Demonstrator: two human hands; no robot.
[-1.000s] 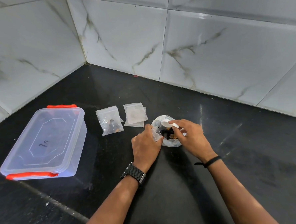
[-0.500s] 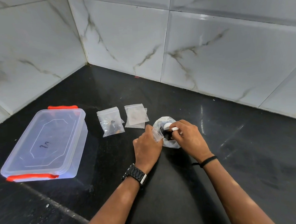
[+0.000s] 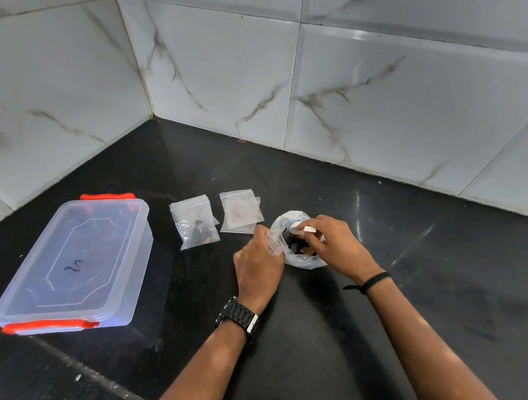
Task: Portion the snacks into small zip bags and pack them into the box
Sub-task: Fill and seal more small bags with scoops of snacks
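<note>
A white plastic snack bag (image 3: 303, 260) with dark and brown snacks inside sits open on the black counter. My left hand (image 3: 257, 263) pinches a small clear zip bag (image 3: 274, 242) at the snack bag's left rim. My right hand (image 3: 331, 242) holds a white plastic spoon (image 3: 303, 229) dipped into the snack bag. A filled zip bag (image 3: 196, 224) with dark snacks lies to the left. A small stack of flat zip bags (image 3: 240, 215) with nothing visible in them lies beside it. The clear box (image 3: 72, 264) with red clips is closed, at the far left.
The black counter (image 3: 388, 331) meets marble-tiled walls (image 3: 218, 79) in a corner behind the bags. A dark watch is on my left wrist and a black band on my right wrist.
My right hand has moved slightly left and down, bringing the spoon deeper into the snack bag. My left hand keeps holding the small zip bag in the same place.
</note>
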